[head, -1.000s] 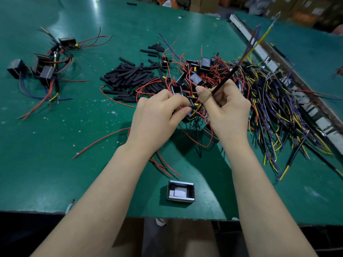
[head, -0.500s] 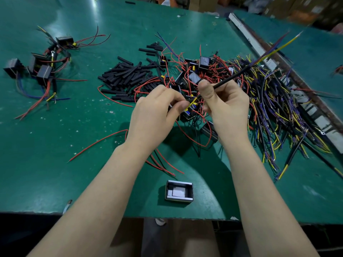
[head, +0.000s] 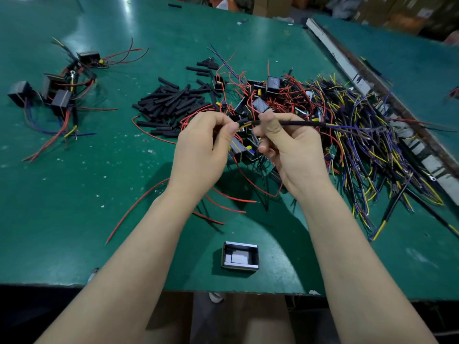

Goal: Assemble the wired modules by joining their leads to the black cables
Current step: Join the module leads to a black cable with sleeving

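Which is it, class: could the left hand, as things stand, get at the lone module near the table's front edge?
Probably not yet: the left hand is pinching a lead at the black cable. Otherwise the lone module sits apart on bare table, with nothing over it.

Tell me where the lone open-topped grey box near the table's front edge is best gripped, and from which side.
Probably from straight above, pinching the two long side walls of the small grey open-topped rectangular box. It sits flat and upright on the green table, apart from the wire piles, so nothing blocks a descent. Its raised thin walls give opposing faces; the low interior offers little to hold.
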